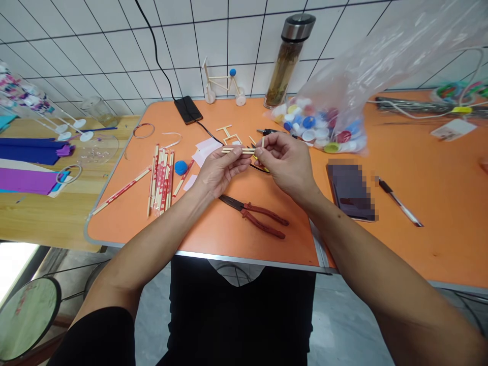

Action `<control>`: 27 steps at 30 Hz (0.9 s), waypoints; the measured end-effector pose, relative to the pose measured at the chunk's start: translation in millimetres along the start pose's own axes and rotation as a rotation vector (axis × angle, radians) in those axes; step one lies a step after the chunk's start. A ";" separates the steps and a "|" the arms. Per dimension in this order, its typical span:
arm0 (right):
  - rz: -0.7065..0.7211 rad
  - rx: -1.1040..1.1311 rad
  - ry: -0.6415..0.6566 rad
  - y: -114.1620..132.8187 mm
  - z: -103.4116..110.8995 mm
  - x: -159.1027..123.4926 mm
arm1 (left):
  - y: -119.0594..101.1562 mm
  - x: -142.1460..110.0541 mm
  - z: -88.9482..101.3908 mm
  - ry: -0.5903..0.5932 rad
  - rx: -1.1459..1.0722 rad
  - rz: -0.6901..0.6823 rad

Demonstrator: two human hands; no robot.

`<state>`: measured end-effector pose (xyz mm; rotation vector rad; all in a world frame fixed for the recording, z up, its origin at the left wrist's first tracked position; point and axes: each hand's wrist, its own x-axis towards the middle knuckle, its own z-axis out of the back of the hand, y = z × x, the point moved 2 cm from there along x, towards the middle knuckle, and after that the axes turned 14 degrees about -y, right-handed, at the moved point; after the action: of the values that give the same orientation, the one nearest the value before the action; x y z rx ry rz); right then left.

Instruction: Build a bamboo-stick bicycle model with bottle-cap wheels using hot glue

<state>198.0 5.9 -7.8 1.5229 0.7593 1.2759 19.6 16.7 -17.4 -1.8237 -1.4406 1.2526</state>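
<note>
My left hand (pixel 220 171) and my right hand (pixel 285 165) pinch a thin bundle of pale wooden sticks (pixel 236 150) between their fingertips, held level above the orange table (pixel 244 229). A short upright stick (pixel 263 142) rises by my right fingers. Just behind the hands lies a small wooden stick frame (pixel 229 134). Red-handled pliers (pixel 254 216) lie under my wrists, and a blue pompom (pixel 181 167) sits left of my left hand. Several chopsticks in red-patterned paper wrappers (pixel 162 180) lie further left.
A plastic bag of bottle caps (pixel 320 122) lies at the back right, by a glass flask (pixel 286 61). A stick-built wheeled model (pixel 223 81) stands at the back edge, near a black phone (pixel 188 109). A blurred dark object (pixel 349 189) and a pen (pixel 398 202) lie right.
</note>
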 end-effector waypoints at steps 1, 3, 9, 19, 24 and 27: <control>0.001 -0.005 0.003 0.2 0.0 0.0 | 0.3 0.0 0.1 -0.003 -0.002 -0.003; 0.005 -0.013 0.005 0.5 0.2 -0.1 | 0.9 -0.5 0.0 -0.005 -0.011 -0.011; 0.012 -0.004 -0.001 -1.4 0.6 -0.2 | 3.6 -3.4 -2.8 -0.006 -0.025 -0.006; 0.005 0.011 0.030 -2.2 -3.0 -2.1 | 4.4 -3.2 -2.8 -0.024 -0.047 -0.019; -0.013 0.048 0.026 -3.1 -1.5 -1.3 | 3.3 -2.8 -1.4 -0.019 -0.044 -0.034; -0.017 0.045 0.035 -3.8 0.0 -0.1 | 3.3 -2.7 -1.0 -0.032 -0.028 -0.026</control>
<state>198.4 7.1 -11.3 1.5300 0.8266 1.2829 22.0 13.3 -18.7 -1.8052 -1.5015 1.2599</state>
